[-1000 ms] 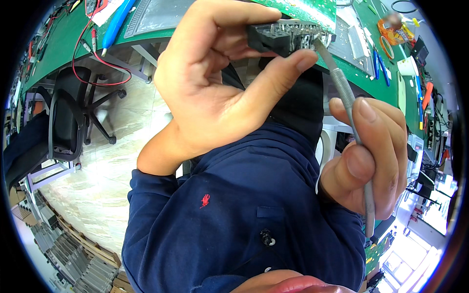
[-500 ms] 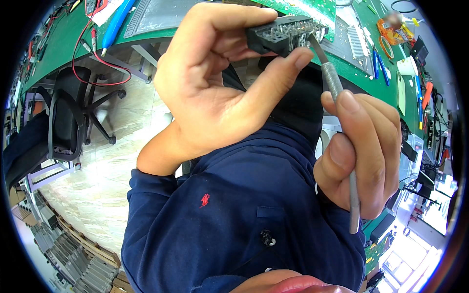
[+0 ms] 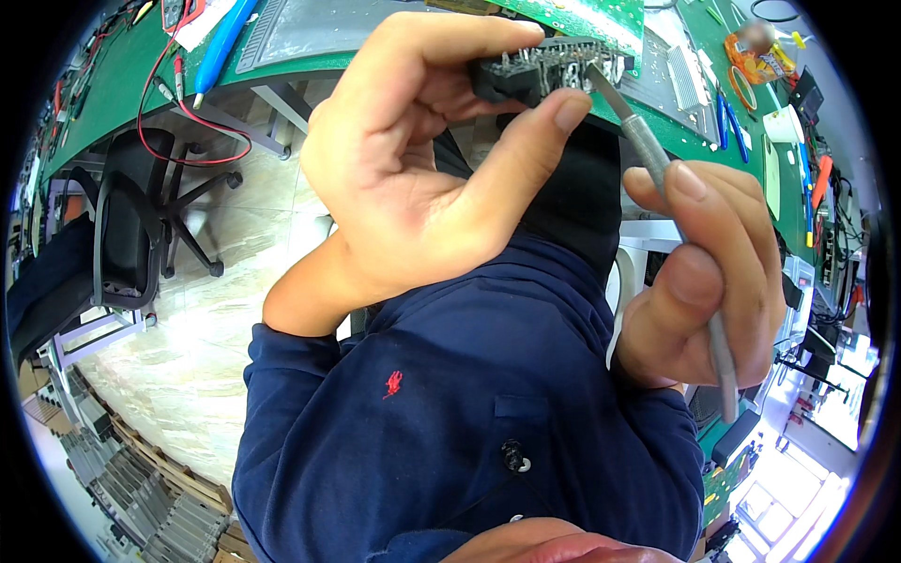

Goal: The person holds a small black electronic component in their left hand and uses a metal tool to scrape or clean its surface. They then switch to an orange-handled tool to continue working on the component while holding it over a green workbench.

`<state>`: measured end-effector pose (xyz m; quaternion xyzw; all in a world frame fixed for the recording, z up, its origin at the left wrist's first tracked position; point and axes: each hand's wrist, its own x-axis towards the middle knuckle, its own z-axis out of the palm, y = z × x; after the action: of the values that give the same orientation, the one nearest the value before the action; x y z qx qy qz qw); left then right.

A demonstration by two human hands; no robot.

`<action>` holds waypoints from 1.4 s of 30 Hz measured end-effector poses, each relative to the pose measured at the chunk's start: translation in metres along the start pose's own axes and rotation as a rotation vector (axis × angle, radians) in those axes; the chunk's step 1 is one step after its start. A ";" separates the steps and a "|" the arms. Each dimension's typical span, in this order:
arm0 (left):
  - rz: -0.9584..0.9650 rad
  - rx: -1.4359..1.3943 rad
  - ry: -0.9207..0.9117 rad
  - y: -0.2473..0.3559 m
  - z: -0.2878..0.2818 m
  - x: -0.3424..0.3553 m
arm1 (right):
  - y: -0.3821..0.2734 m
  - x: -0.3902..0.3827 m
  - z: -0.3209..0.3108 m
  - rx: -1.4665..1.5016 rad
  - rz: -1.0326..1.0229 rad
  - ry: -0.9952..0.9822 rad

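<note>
Between its thumb and fingers, my left hand (image 3: 422,169) grips a small black electronic part (image 3: 511,77) with rows of metal pins on its upper side. The part is held up near the table's front edge. My right hand (image 3: 718,272) is closed around the grey metal handle of a craft knife (image 3: 648,145), much like a pen. The knife's blade reaches the pins at the part's right side, close to my left thumb tip; whether it touches them is hard to tell.
Beyond my hands lies a green-topped table (image 3: 310,75) with a grey tray (image 3: 291,33) and a green circuit board (image 3: 601,23). Blue pens (image 3: 732,127), a tape roll (image 3: 741,89) and a white cup (image 3: 784,127) are at the right. A black office chair (image 3: 136,216) stands at the left.
My right hand has shifted a little right, and the knife now slants more, its handle end swung to the right. The part in my left hand has tipped slightly, showing its pins more.
</note>
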<state>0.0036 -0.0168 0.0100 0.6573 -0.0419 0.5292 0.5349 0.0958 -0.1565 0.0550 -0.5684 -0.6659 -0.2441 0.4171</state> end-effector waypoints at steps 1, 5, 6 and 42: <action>-0.016 -0.027 -0.026 0.001 -0.004 0.002 | 0.000 0.000 -0.001 0.007 0.007 -0.001; 0.101 -0.073 0.012 -0.014 0.001 -0.004 | -0.001 -0.001 -0.002 0.031 0.042 0.013; 0.146 -0.092 0.033 -0.020 0.004 -0.007 | 0.000 -0.001 -0.001 0.040 0.042 0.019; 0.188 0.096 -0.142 0.007 0.003 0.007 | 0.002 -0.002 -0.012 0.114 0.137 -0.009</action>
<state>0.0043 -0.0183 0.0199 0.7110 -0.1156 0.5306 0.4467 0.1012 -0.1667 0.0597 -0.5889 -0.6402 -0.1743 0.4614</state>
